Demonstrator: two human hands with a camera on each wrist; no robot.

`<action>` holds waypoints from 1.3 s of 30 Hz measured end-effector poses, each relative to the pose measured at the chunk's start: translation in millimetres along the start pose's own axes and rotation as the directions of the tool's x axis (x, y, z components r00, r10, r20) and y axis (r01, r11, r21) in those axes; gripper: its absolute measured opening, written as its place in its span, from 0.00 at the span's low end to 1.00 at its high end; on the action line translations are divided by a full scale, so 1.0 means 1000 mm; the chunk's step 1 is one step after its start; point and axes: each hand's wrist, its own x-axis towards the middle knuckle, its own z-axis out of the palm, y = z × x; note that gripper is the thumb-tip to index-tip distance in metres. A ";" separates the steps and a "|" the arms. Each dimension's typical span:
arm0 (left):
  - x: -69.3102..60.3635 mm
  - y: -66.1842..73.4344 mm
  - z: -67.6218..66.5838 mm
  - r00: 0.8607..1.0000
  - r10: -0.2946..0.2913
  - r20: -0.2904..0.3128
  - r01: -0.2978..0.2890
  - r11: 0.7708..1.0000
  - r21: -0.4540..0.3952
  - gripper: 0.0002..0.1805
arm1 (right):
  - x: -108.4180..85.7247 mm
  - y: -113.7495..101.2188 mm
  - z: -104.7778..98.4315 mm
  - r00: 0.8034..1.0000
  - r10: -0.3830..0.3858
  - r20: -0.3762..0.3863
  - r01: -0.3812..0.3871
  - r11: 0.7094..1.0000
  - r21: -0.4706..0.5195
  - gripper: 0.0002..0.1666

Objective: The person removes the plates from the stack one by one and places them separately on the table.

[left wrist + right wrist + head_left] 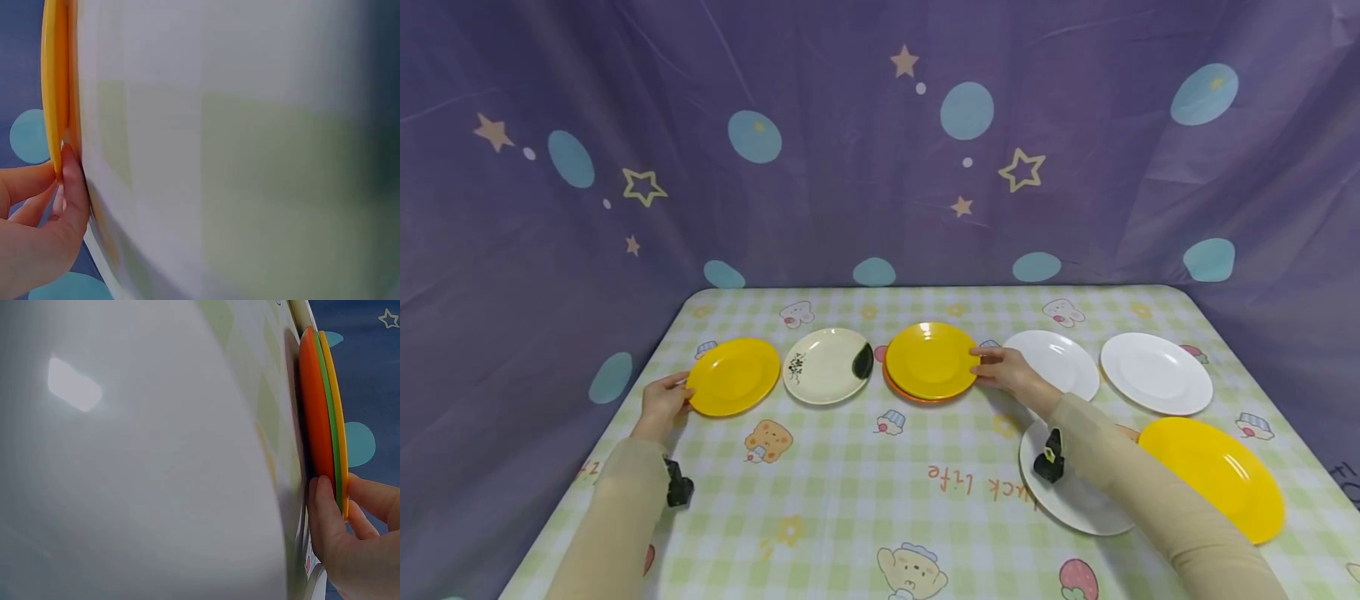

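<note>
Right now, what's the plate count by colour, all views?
Yellow: 3 (left yellow plate, top yellow plate of the stack, large yellow plate)
White: 3 (back middle white plate, back right white plate, front white plate)
Cream, patterned: 1 (cream plate)
Green: 1 (green plate, in stack)
Orange: 1 (orange plate, in stack)
Total: 9 visible

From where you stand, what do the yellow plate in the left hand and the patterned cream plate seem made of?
The yellow plate looks like smooth, fairly glossy plastic, perhaps melamine: even colour, thin rim. The cream plate seems smooth and glazed-looking, with dark decoration; whether ceramic or melamine, the look leaves open.
</note>
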 end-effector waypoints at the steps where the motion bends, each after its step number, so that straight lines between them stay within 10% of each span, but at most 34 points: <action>1: 0.001 0.000 0.000 1.000 0.010 -0.005 -0.010 1.000 0.029 0.25 | 0.000 0.000 0.000 1.000 -0.001 0.000 0.001 1.000 0.000 0.27; 14: -0.012 0.009 0.005 0.962 0.240 -0.132 -0.203 0.949 0.240 0.21 | 0.000 -0.001 0.001 1.000 -0.004 -0.030 0.004 1.000 -0.009 0.28; 21: 0.022 -0.004 0.018 0.906 0.387 -0.173 -0.356 0.916 0.185 0.17 | 0.000 0.000 0.001 1.000 -0.006 -0.030 0.006 1.000 -0.011 0.28; 29: 0.043 -0.010 0.045 0.883 0.467 -0.058 -0.454 0.878 0.153 0.19 | 0.000 -0.001 0.001 1.000 0.007 -0.026 -0.007 1.000 -0.001 0.27; 33: 0.030 0.002 0.058 0.868 0.496 0.010 -0.492 0.858 0.150 0.19 | 0.000 -0.001 0.001 1.000 0.012 -0.023 -0.012 1.000 0.009 0.26; 39: -0.029 0.042 0.075 0.878 0.448 0.170 -0.465 0.882 0.077 0.20 | 0.000 0.000 0.001 1.000 -0.015 -0.008 0.015 1.000 0.000 0.28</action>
